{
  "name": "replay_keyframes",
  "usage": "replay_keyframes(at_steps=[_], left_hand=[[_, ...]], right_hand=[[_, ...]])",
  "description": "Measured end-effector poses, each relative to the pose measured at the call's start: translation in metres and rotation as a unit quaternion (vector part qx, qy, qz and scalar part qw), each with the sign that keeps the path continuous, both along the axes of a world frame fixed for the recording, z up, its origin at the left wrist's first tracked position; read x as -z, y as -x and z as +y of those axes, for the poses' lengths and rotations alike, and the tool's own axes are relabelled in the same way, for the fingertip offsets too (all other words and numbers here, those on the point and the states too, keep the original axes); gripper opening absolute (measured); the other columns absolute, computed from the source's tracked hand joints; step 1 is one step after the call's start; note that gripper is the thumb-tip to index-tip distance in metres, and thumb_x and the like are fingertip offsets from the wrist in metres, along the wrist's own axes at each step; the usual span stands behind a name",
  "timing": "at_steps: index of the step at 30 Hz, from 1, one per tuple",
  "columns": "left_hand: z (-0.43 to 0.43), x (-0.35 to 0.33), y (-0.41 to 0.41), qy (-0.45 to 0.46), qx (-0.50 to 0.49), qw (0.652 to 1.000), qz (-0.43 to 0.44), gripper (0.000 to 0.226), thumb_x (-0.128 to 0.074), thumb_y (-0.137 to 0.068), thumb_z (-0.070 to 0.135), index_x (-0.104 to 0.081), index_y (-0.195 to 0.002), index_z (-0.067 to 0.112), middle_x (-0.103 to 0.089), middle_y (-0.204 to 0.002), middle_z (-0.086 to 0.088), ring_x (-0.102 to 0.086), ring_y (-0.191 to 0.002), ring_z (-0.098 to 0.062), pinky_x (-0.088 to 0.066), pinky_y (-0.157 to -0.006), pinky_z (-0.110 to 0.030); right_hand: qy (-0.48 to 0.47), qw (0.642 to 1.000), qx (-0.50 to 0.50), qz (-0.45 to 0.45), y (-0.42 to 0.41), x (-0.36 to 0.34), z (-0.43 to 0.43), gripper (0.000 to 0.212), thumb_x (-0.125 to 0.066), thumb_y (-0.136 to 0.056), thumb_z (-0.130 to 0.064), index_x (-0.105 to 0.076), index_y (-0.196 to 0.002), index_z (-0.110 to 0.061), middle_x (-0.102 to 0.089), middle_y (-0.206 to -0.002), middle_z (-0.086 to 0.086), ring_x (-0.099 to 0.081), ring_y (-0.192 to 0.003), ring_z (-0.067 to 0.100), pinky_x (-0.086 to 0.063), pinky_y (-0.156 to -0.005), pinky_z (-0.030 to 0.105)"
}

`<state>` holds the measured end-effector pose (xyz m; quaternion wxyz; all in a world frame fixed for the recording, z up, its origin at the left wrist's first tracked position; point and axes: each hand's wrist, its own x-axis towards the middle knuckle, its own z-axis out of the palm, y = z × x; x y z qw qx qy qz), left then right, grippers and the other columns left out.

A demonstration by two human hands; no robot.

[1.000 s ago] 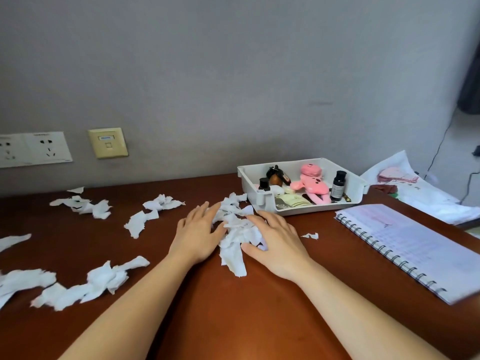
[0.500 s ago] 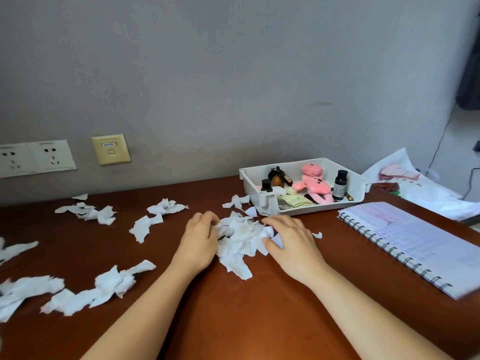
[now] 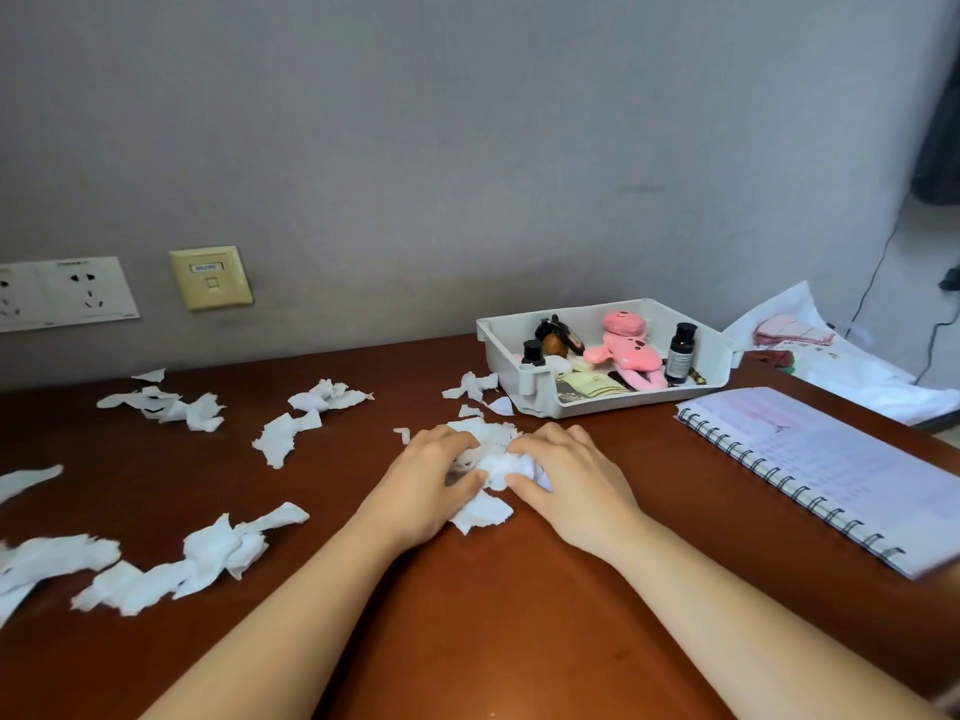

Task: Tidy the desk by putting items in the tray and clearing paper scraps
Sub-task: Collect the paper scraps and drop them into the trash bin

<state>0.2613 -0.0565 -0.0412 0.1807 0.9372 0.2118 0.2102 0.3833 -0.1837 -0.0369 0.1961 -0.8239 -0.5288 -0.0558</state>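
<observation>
White paper scraps [image 3: 498, 467] between the left grip [image 3: 421, 485] and right grip [image 3: 576, 485], more left of them — all on a red-brown table [image 3: 493, 615]. Beyond the right grip, a whitish tray [image 3: 613, 402] holds a pink toy [image 3: 631, 356] and a black-capped dark bottle [image 3: 679, 356]; further right, a white notebook [image 3: 831, 470], black spiral.

Honestly nothing here is legible. The yellow wall plate [image 3: 210, 278] at about 10 o'clock has a tiny label strip, just a blur. The dark bottle [image 3: 680, 353] in the tray [image 3: 623, 402] at 1 o'clock has print too small to read, and the spiral notebook [image 3: 831, 470] at 3 o'clock shows only faint smeared lines
</observation>
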Motion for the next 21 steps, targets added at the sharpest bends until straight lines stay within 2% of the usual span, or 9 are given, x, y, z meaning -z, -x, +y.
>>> replay_keyframes(at_steps=[4,7,9,11,13,14,18,21], left_hand=[[-0.0037,-0.0023,-0.0001,-0.011,-0.003,1.000,-0.021,0.017,-0.050,-0.095,0.027,-0.057,-0.101,0.013,-0.046,-0.084,0.007,-0.043,-0.088,-0.012,-0.032,-0.066,-0.016],[-0.0054,-0.0032,0.0011,-0.001,-0.004,0.999,-0.033,0.020,-0.046,-0.097,0.024,-0.059,-0.099,0.009,-0.054,-0.087,-0.002,-0.047,-0.084,-0.013,-0.036,-0.068,-0.022],[-0.0059,-0.0035,0.0024,0.009,0.004,0.999,-0.043,0.021,-0.044,-0.098,0.023,-0.053,-0.082,0.012,-0.049,-0.076,0.001,-0.043,-0.072,-0.010,-0.034,-0.066,-0.026],[-0.0055,-0.0032,0.0028,0.021,0.002,0.999,-0.044,0.027,-0.043,-0.098,0.024,-0.047,-0.075,0.010,-0.043,-0.066,0.004,-0.037,-0.062,-0.010,-0.031,-0.059,-0.027],[-0.0045,-0.0027,0.0032,0.033,-0.001,0.998,-0.049,0.028,-0.042,-0.098,0.025,-0.049,-0.078,0.007,-0.046,-0.063,0.004,-0.038,-0.059,-0.012,-0.032,-0.057,-0.028],[-0.0045,-0.0025,0.0032,0.034,-0.002,0.998,-0.053,0.028,-0.042,-0.098,0.026,-0.049,-0.077,0.008,-0.047,-0.062,0.004,-0.038,-0.059,-0.012,-0.032,-0.057,-0.028],[-0.0060,-0.0035,0.0031,0.018,-0.018,0.998,-0.064,0.031,-0.042,-0.098,0.028,-0.044,-0.068,0.024,-0.047,-0.059,0.006,-0.040,-0.055,-0.010,-0.032,-0.055,-0.026],[-0.0063,-0.0042,0.0039,0.019,-0.042,0.995,-0.089,0.030,-0.043,-0.098,0.030,-0.050,-0.071,0.019,-0.050,-0.062,0.003,-0.045,-0.059,-0.015,-0.036,-0.057,-0.030]], right_hand=[[-0.013,1.000,0.001,-0.003,0.0032,-0.0029,-0.0012,0.029,-0.046,-0.096,-0.037,-0.055,-0.122,-0.028,-0.052,-0.119,-0.006,-0.050,-0.111,0.019,-0.036,-0.071,0.028],[-0.028,1.000,0.003,0.008,0.0044,-0.0047,-0.0041,0.027,-0.047,-0.096,-0.036,-0.055,-0.119,-0.025,-0.056,-0.115,-0.005,-0.057,-0.104,0.023,-0.034,-0.069,0.027],[-0.038,0.999,0.001,0.010,0.0044,-0.0049,-0.0053,0.026,-0.046,-0.097,-0.036,-0.056,-0.117,-0.024,-0.059,-0.113,-0.005,-0.057,-0.098,0.024,-0.033,-0.065,0.027],[-0.052,0.998,-0.001,0.019,0.0039,-0.0047,-0.0062,0.022,-0.045,-0.097,-0.037,-0.058,-0.107,-0.022,-0.059,-0.093,-0.007,-0.049,-0.081,0.022,-0.029,-0.054,0.024],[-0.056,0.998,0.002,0.028,0.0037,-0.0046,-0.0069,0.016,-0.044,-0.097,-0.037,-0.053,-0.093,-0.025,-0.043,-0.069,-0.010,-0.042,-0.075,0.019,-0.026,-0.051,0.019],[-0.056,0.998,0.004,0.030,0.0033,-0.0043,-0.0071,0.015,-0.043,-0.097,-0.038,-0.051,-0.091,-0.026,-0.038,-0.064,-0.010,-0.041,-0.073,0.020,-0.026,-0.051,0.018],[-0.075,0.997,0.004,0.030,0.0023,-0.0056,-0.0085,0.023,-0.042,-0.098,-0.039,-0.056,-0.100,-0.021,-0.046,-0.074,-0.007,-0.044,-0.072,0.018,-0.024,-0.048,0.018],[-0.100,0.994,0.006,0.035,0.0005,-0.0051,-0.0098,0.030,-0.042,-0.098,-0.040,-0.059,-0.105,-0.018,-0.046,-0.073,-0.007,-0.045,-0.073,0.016,-0.025,-0.049,0.017]])
